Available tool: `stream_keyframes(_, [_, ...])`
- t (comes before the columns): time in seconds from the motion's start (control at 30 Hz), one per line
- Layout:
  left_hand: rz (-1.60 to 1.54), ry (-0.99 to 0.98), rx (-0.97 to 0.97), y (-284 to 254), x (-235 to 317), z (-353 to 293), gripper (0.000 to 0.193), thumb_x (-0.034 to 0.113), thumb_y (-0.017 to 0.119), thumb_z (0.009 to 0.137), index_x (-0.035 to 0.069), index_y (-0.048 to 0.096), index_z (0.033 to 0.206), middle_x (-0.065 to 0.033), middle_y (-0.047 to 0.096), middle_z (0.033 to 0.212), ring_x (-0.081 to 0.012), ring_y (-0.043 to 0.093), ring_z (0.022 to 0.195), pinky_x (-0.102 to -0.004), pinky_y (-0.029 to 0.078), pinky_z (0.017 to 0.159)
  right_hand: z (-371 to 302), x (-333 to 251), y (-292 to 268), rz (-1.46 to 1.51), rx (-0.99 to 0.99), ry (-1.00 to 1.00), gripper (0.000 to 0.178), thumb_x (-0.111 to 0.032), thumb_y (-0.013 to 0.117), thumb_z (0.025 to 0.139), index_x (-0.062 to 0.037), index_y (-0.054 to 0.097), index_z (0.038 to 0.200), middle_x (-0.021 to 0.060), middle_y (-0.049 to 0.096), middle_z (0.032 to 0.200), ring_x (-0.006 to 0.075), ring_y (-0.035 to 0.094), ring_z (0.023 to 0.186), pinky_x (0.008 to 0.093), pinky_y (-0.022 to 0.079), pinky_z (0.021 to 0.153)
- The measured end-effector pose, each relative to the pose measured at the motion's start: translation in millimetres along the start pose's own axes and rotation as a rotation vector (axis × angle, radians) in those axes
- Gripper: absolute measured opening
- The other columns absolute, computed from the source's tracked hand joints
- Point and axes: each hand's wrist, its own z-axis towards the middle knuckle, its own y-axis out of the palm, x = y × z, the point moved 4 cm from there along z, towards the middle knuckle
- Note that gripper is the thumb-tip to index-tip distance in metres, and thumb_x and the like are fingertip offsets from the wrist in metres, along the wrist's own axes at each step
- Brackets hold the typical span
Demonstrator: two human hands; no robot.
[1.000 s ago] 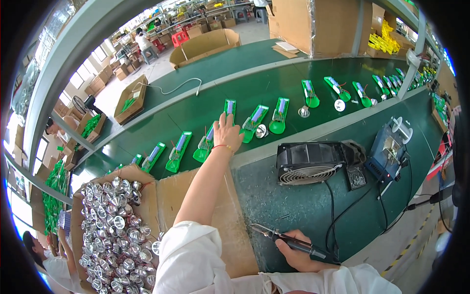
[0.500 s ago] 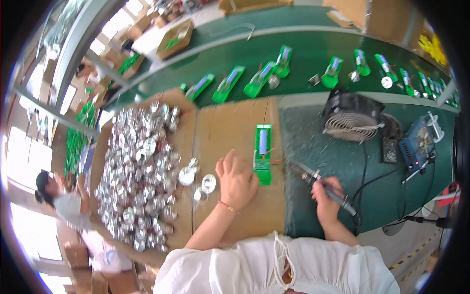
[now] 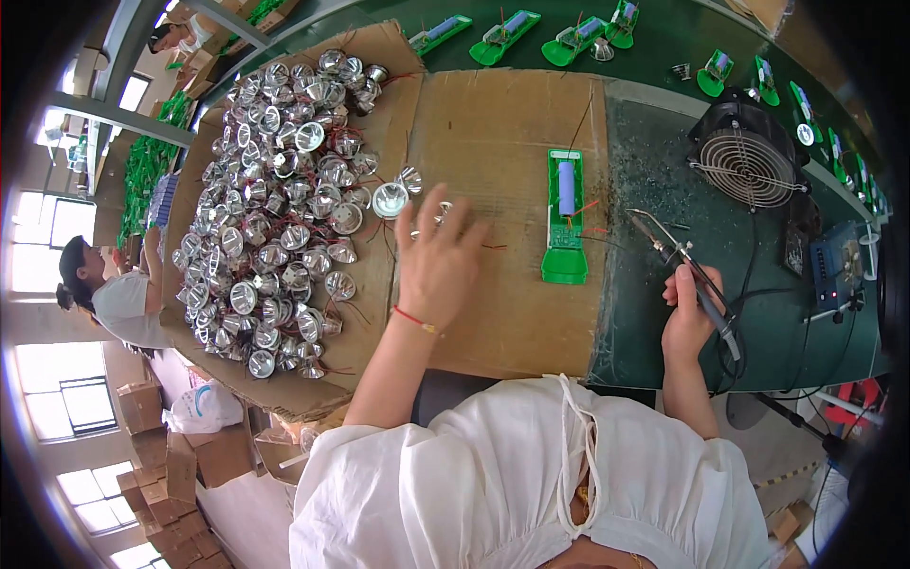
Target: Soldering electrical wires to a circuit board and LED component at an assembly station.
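My left hand (image 3: 438, 270) is over the cardboard, fingers spread and slightly blurred, partly covering a small silver reflector cup (image 3: 444, 211). Just beyond its fingertips lies another reflector cup with a white face (image 3: 390, 200). In my right hand (image 3: 690, 318) is a soldering iron (image 3: 713, 311), its tip pointing up and left, apart from the work. Between my hands a green plastic casing (image 3: 565, 266) lies lengthwise on the cardboard. It holds a blue cylindrical battery (image 3: 567, 190) and a green circuit board, with thin red and black wires sticking out.
A cardboard tray (image 3: 403, 57) heaped with silver reflector cups (image 3: 284, 228) stands on the left. Several similar casings (image 3: 502, 38) line the far green bench. On the right are a black fan (image 3: 749, 161) and a blue soldering station (image 3: 834, 270). A co-worker (image 3: 118, 294) sits far left.
My left hand has moved left, from beside the green casing to the loose reflector cups. My right hand still holds the soldering iron. The whole view has shifted.
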Motion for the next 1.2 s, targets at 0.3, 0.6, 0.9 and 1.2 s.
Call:
stream_keyframes(0.3, [-0.667,-0.253,-0.022,8.6,15.6,-1.9,0.011,0.014,0.065,0.074,0.005,0.062,0.069,-0.0067,0.060,0.066,-0.0236,0.056,0.069,-0.0369,0.042,0.072,-28.5,-26.9,-7.3,0.024,-0.143,-0.101,0.014,-0.003,0.058,0.077,0.0039,0.050,0.086,0.0107,0.056,0.069,0.0108,0.053,0.053,0.0218,0.043,0.049])
stream_keyframes(0.6, [-0.987,-0.509,-0.043,32.2,41.6,-2.4,0.012,0.012,0.066,0.075,0.002,0.062,0.069,-0.0080,0.059,0.070,-0.0230,0.055,0.065,-0.0330,0.043,0.060,-32.6,-25.8,29.8,-0.084,-0.347,-0.188,0.015,-0.007,0.064,0.079,0.0019,0.052,0.083,0.0080,0.056,0.067,0.0088,0.050,0.054,0.0213,0.040,0.049])
stream_keyframes(0.9, [-0.961,-0.479,-0.095,35.9,43.6,5.0,0.012,0.010,0.066,0.073,0.001,0.062,0.067,-0.0082,0.059,0.073,-0.0217,0.054,0.061,-0.0315,0.043,0.055,-28.5,-19.9,38.1,-0.020,-0.281,-0.012,0.016,-0.009,0.066,0.079,0.0018,0.054,0.083,0.0063,0.059,0.065,0.0072,0.054,0.057,0.0200,0.042,0.051])
stream_keyframes(1.2, [-0.987,-0.470,-0.102,37.0,41.7,6.7,0.013,0.009,0.066,0.073,0.000,0.061,0.065,-0.0077,0.058,0.071,-0.0189,0.052,0.053,-0.0292,0.041,0.048,-25.7,-19.0,40.7,-0.017,-0.312,0.053,0.015,-0.009,0.064,0.080,0.0011,0.053,0.083,0.0074,0.060,0.064,0.0088,0.055,0.054,0.0206,0.044,0.049])
